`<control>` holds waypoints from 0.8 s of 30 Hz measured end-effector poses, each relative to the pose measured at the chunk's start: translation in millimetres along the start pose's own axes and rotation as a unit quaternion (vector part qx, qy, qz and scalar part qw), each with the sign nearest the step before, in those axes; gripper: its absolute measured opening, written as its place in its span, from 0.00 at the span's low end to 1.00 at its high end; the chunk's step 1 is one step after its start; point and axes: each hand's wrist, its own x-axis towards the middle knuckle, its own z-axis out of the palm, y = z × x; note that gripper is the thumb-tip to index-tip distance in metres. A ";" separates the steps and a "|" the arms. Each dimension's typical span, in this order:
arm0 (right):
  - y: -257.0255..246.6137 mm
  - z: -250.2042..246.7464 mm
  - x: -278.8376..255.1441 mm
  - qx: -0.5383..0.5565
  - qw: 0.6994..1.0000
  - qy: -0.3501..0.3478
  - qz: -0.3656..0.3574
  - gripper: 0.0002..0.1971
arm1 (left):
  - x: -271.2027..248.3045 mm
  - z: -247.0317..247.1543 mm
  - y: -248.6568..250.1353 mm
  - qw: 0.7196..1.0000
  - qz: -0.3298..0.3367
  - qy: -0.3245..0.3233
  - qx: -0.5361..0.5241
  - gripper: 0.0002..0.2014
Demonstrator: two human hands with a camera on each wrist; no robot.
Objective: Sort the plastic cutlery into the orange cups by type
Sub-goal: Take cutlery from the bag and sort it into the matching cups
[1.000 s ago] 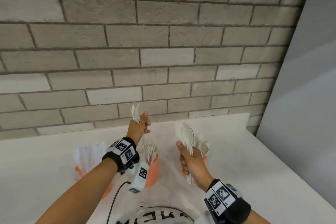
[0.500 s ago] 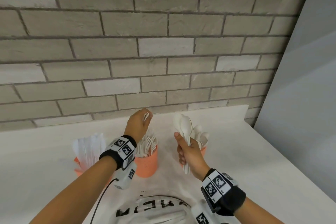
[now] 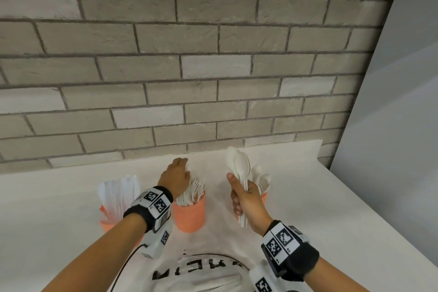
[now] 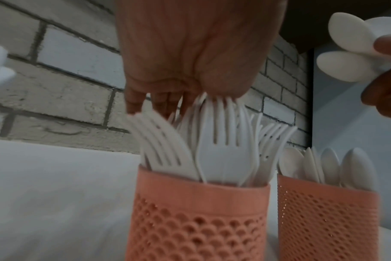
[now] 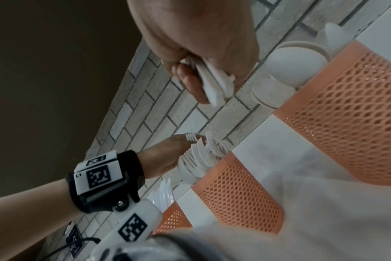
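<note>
Left hand (image 3: pixel 176 176) fingers loose over the middle cup's forks (image 4: pixel 214 146); right hand (image 3: pixel 246 204) grips spoons (image 3: pixel 238 165), probably due in the lower-right cup (image 4: pixel 328 219).

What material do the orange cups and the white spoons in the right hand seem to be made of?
Orange cups: probably moulded plastic, matte; the walls are pierced with regular rows of small holes below a smooth solid rim band.
Spoons gripped in the right hand: likely thin plastic, off-white, with a smooth, slightly satin surface and uniform shapes. A compostable fibre blend cannot be ruled out from looks alone.
</note>
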 end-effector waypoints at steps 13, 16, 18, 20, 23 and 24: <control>1.0 -2.1 -0.4 0.016 1.000 0.009 -0.014 0.13 | -15.4 11.6 12.8 0.988 0.080 -0.008 0.135 0.54; -0.2 -3.9 0.3 0.016 1.000 0.002 -0.021 0.12 | -14.0 18.4 10.6 0.985 0.080 -0.012 0.151 0.41; -1.1 -4.9 0.9 0.020 1.000 0.008 -0.020 0.14 | -15.7 21.8 10.1 0.986 0.074 -0.022 0.149 0.34; -2.2 -5.7 1.5 0.023 0.999 0.017 -0.018 0.16 | -17.2 21.6 10.6 0.988 0.067 -0.029 0.138 0.34; -4.6 -7.2 2.3 0.011 1.000 0.025 -0.011 0.18 | -17.3 20.8 10.6 0.988 0.069 -0.037 0.134 0.34; -5.7 -8.0 2.9 0.004 1.000 0.027 -0.006 0.19 | -16.7 19.4 10.6 0.989 0.066 -0.042 0.125 0.34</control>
